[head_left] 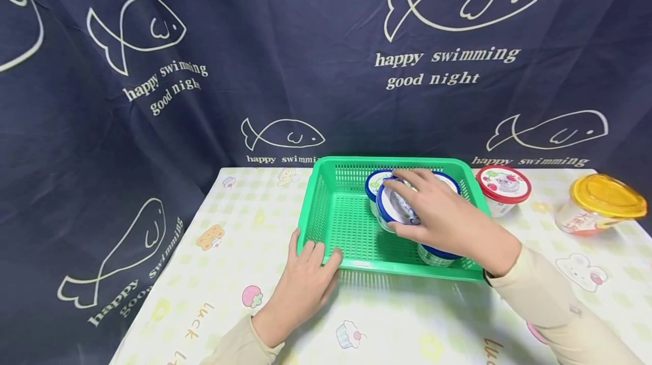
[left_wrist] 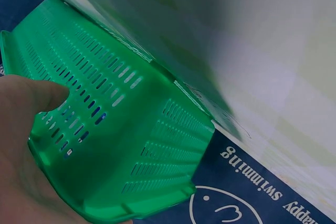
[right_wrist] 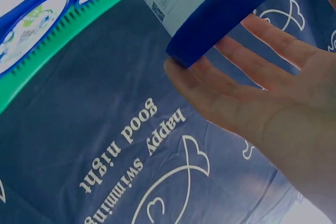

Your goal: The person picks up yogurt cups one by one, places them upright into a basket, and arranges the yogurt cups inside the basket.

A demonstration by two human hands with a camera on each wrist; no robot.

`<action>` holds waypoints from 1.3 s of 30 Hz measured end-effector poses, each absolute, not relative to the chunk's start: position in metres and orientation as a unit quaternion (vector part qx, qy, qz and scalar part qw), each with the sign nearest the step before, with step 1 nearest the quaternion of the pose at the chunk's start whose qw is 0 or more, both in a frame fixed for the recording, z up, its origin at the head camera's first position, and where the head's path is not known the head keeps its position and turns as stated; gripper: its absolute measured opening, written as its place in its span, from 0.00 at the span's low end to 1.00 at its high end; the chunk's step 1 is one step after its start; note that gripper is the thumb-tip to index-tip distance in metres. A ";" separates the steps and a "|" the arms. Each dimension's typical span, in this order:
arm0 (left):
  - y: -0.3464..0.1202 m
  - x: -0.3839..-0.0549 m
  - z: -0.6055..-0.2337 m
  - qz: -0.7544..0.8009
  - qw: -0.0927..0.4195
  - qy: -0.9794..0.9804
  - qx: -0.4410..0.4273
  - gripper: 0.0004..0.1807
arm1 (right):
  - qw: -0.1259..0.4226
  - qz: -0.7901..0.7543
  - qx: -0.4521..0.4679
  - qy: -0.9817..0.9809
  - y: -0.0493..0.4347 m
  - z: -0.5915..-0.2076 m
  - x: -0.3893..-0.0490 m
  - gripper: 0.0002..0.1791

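My right hand (head_left: 443, 215) grips a white tub with a blue lid (head_left: 393, 204) by its lid edge, above the green plastic basket (head_left: 407, 267). In the right wrist view, fingers and thumb spread around the blue lid (right_wrist: 231, 17). Other blue-lidded tubs stand in the right half of the basket: one at the back (head_left: 377, 183), another behind my hand (head_left: 448, 180), one near the front (head_left: 437, 257), partly hidden. With fingers over the rim, my left hand (head_left: 304, 283) holds the basket's front left corner; the left wrist view shows its thumb (left_wrist: 52, 95) against the slotted outer wall.
Right of the basket stands a tub with a red lid (head_left: 503, 185). Farther right is a clear tub with a yellow lid (head_left: 608, 201). A patterned cloth (head_left: 214, 297) covers the table, and a dark blue fish-print curtain (head_left: 305, 71) hangs behind it.
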State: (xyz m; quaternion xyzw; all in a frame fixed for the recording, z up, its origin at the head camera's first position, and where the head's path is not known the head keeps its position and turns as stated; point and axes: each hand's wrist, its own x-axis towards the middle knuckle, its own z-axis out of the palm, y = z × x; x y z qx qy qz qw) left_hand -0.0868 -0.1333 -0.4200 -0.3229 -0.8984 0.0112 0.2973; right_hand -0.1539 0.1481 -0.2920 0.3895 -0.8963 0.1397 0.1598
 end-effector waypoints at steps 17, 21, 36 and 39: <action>-0.133 -0.088 -0.418 0.024 0.299 -0.894 -0.332 0.18 | 0.142 0.128 0.407 -0.893 0.139 -0.300 -0.146 0.40; -0.133 -0.088 -0.417 0.030 0.298 -0.895 -0.330 0.19 | 0.132 0.127 0.413 -0.892 0.134 -0.302 -0.141 0.38; -0.134 -0.087 -0.418 0.033 0.296 -0.898 -0.325 0.19 | 0.098 0.096 0.398 -0.907 0.128 -0.312 -0.145 0.39; -0.134 -0.087 -0.418 0.035 0.296 -0.898 -0.324 0.20 | 0.079 0.094 0.392 -0.912 0.127 -0.313 -0.147 0.40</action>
